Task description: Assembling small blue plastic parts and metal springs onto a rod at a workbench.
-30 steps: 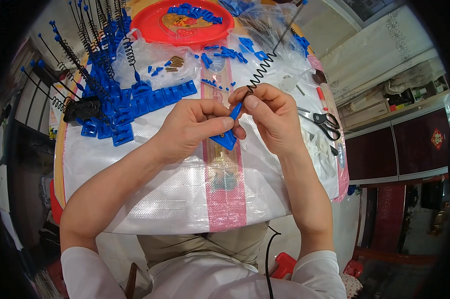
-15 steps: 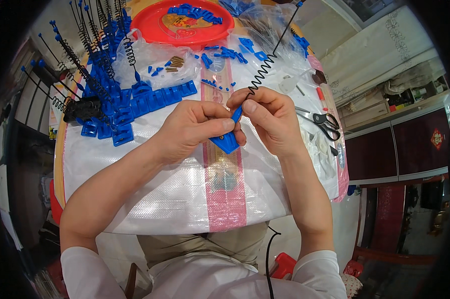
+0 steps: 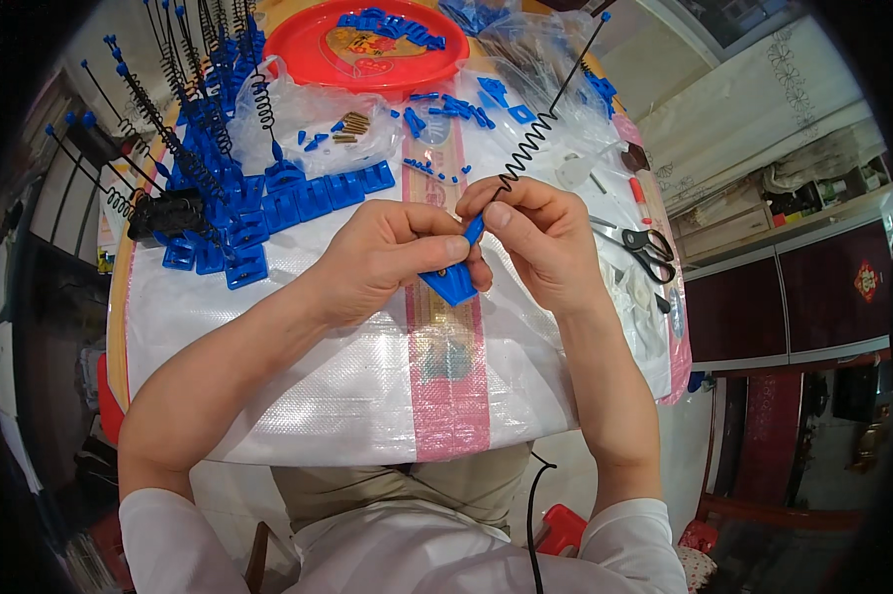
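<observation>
My left hand [image 3: 392, 257] grips a small blue plastic piece [image 3: 453, 282] with a flared base, held just above the white woven sheet [image 3: 318, 386]. My right hand [image 3: 540, 243] pinches the lower end of a black coiled spring wire [image 3: 530, 148] at the top of that blue piece. The wire rises up and to the right and ends in a small blue tip [image 3: 605, 17]. Both hands meet over the sheet's pink stripe [image 3: 451, 396].
A cluster of finished blue pieces with upright spring wires [image 3: 219, 188] stands at the left. A red tray [image 3: 367, 45] with blue parts sits at the back. Clear bags with small parts [image 3: 318, 129] lie behind my hands. Black scissors [image 3: 649, 252] lie at the right.
Both hands stay together on the blue piece and wire; the fingers have shifted slightly, the wire has barely moved.
</observation>
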Demonstrator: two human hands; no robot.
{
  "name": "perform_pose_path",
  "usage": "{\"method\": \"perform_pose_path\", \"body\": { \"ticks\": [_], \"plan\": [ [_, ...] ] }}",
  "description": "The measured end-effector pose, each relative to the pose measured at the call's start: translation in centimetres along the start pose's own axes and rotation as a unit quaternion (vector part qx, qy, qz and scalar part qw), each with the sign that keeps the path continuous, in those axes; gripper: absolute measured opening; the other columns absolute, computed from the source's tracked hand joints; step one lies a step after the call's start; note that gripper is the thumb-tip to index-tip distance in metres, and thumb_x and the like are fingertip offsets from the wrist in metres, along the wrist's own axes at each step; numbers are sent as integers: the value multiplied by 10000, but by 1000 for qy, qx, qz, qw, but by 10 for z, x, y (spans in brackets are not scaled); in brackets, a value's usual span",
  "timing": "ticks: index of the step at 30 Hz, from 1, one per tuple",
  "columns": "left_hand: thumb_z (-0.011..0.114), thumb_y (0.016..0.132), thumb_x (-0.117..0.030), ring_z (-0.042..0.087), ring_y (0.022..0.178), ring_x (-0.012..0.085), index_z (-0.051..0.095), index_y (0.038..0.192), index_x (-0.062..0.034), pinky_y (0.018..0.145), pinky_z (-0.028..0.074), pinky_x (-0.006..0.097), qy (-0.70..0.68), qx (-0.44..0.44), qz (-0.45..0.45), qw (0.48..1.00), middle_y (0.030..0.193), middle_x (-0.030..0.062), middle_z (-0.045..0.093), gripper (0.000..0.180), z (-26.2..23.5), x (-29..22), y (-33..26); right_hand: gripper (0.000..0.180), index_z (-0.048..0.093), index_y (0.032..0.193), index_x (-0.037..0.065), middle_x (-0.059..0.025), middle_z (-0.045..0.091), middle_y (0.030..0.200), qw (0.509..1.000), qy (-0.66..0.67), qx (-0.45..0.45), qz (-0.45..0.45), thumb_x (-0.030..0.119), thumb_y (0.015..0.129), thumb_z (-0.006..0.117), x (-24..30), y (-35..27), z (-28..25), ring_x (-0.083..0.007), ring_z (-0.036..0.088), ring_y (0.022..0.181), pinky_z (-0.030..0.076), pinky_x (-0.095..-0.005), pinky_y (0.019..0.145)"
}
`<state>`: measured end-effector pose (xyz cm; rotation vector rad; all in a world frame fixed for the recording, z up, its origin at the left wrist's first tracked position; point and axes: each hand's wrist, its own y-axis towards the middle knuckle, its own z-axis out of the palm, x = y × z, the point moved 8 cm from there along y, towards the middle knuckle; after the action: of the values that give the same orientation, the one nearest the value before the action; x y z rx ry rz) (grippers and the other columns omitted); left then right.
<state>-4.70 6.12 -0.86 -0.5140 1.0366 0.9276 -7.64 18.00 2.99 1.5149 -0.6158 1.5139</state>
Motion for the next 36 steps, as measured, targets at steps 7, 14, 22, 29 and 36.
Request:
{"method": "perform_pose_path", "body": {
  "ticks": [7,14,22,29,36],
  "plan": [
    [647,915,-162,701,899,210,644,1081,74,859,547,333,-10,2,0,1000,956,171,712,289,0,1,1,134,684,993,-45,-54,675,923,1000,-19,9,-7,67,938,638,5,0,3,-109,600,810,490,-267,753],
    [649,917,-172,696,887,201,643,1078,75,851,545,332,-18,1,-2,1000,947,166,709,294,0,1,0,129,684,985,-41,-51,671,930,1000,-23,12,-8,70,942,633,5,0,5,-108,594,842,485,-277,783],
    [641,926,-160,691,881,193,643,1073,77,851,543,325,-17,-1,-3,1000,948,154,706,279,-2,2,-1,134,682,986,-35,-43,671,939,999,-39,14,-5,82,945,633,4,-1,6,-102,591,861,481,-273,805],
    [635,929,-149,691,879,197,644,1067,72,849,544,326,-27,1,-1,1000,941,150,700,261,-2,2,0,140,681,996,-38,-54,678,963,999,-37,19,-9,84,943,638,3,-1,5,-108,596,884,485,-278,831],
    [634,926,-144,686,876,194,647,1052,67,847,539,328,-27,-1,2,1000,941,148,699,247,-2,2,0,144,681,1008,-40,-59,679,976,999,-33,17,-8,82,943,638,2,0,4,-108,598,878,492,-275,817]
  ]
}}
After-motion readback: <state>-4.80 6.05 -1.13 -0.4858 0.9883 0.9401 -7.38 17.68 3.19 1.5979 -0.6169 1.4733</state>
